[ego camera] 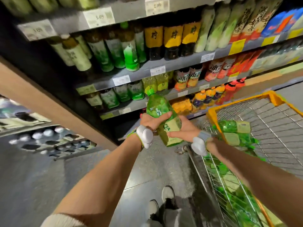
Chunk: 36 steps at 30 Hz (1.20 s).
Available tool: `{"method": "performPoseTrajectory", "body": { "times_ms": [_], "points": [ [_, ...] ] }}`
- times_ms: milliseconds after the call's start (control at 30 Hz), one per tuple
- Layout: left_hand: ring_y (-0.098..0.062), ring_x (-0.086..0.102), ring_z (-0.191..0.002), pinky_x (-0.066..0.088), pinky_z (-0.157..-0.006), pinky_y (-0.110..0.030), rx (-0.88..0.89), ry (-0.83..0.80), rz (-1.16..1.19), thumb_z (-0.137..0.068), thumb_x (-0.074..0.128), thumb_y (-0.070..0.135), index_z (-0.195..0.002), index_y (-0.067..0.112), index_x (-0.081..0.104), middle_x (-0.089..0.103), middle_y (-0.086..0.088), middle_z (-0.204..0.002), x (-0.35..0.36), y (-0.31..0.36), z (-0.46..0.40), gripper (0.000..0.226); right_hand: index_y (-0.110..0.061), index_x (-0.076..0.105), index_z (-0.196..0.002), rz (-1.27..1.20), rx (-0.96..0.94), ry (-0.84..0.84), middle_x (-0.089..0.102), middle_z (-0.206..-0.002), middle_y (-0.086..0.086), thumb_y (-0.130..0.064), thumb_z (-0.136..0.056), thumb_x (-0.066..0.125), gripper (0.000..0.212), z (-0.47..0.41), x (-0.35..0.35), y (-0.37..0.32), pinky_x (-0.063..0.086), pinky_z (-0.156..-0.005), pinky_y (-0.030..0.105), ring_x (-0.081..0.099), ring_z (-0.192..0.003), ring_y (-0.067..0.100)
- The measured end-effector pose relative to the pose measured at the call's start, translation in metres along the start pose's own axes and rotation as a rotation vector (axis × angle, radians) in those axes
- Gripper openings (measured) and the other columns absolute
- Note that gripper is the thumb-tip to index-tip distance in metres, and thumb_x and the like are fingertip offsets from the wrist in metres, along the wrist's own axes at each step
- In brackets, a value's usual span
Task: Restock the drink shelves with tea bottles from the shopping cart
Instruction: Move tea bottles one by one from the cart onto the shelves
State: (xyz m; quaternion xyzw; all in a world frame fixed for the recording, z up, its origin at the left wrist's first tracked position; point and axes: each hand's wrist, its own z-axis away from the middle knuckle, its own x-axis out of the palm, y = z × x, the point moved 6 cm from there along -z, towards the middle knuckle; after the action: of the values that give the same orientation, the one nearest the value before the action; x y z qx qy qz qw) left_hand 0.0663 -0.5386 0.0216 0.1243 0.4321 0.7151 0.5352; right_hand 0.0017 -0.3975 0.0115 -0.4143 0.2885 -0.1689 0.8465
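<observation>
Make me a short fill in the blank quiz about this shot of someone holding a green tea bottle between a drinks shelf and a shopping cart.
1. The green tea bottle is held by ____ hands, the left hand and the right hand.
2. The bottle's cap is ____ in colour.
3. The shopping cart has a rim coloured ____.
4. More green bottles lie inside the ____.

Missing words: both; green; orange; cart

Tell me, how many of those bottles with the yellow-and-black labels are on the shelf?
3. The yellow-and-black labelled bottles stand side by side on the second shelf from the top: left, middle, right. More may be hidden behind them.
</observation>
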Motion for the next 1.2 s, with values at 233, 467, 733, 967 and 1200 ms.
{"method": "performPoseTrajectory", "body": {
  "times_ms": [233, 467, 733, 967, 1200],
  "points": [
    [-0.006, 0.062, -0.065, 0.046, -0.048, -0.013, -0.094, 0.07, 0.125, -0.073, 0.081, 0.035, -0.099, 0.014, 0.069, 0.068, 0.001, -0.088, -0.03, -0.06, -0.054, 0.035, -0.014, 0.042, -0.126, 0.098, 0.037, -0.17, 0.062, -0.117, 0.002, -0.027, -0.061, 0.085, 0.08, -0.083, 0.057, 0.028, 0.049, -0.097, 0.042, 0.061, -0.108, 0.017],
    [-0.005, 0.062, -0.069, 0.045, -0.047, -0.003, -0.148, 0.129, 0.204, -0.076, 0.08, 0.025, -0.105, 0.007, 0.069, 0.069, 0.0, -0.094, -0.044, -0.165, -0.152, 0.035, -0.019, 0.049, -0.114, 0.191, 0.02, -0.252, 0.062, -0.115, 0.007, -0.015, -0.061, 0.086, 0.065, -0.189, 0.132, 0.093, 0.048, -0.097, 0.043, 0.06, -0.106, 0.02],
    [-0.015, 0.071, -0.083, 0.058, -0.08, -0.031, -0.194, 0.202, 0.23, -0.049, 0.088, 0.057, -0.1, 0.013, 0.07, 0.074, 0.0, -0.094, -0.047, -0.304, -0.307, 0.07, -0.011, 0.045, -0.131, 0.309, -0.113, -0.277, 0.059, -0.122, 0.005, -0.027, -0.06, 0.085, 0.083, -0.333, 0.226, 0.184, 0.045, -0.101, 0.044, 0.057, -0.113, 0.023],
    [-0.016, 0.072, -0.084, 0.061, -0.074, -0.036, -0.118, 0.301, 0.234, -0.013, 0.078, 0.082, -0.108, 0.018, 0.064, 0.073, 0.001, -0.1, -0.054, -0.406, -0.445, 0.115, -0.012, 0.049, -0.128, 0.329, -0.266, -0.308, 0.062, -0.124, 0.006, -0.021, -0.068, 0.083, 0.07, -0.437, 0.288, 0.249, 0.047, -0.101, 0.04, 0.06, -0.114, 0.021],
    [-0.015, 0.07, -0.074, 0.058, -0.076, -0.029, -0.032, 0.309, 0.199, -0.05, 0.088, 0.051, -0.081, 0.014, 0.069, 0.073, 0.0, -0.082, -0.088, -0.384, -0.465, 0.051, -0.014, 0.034, -0.134, 0.385, -0.316, -0.193, 0.058, -0.122, 0.002, -0.044, -0.06, 0.08, 0.093, -0.512, 0.323, 0.255, 0.046, -0.1, 0.041, 0.057, -0.113, 0.017]
  ]
}}
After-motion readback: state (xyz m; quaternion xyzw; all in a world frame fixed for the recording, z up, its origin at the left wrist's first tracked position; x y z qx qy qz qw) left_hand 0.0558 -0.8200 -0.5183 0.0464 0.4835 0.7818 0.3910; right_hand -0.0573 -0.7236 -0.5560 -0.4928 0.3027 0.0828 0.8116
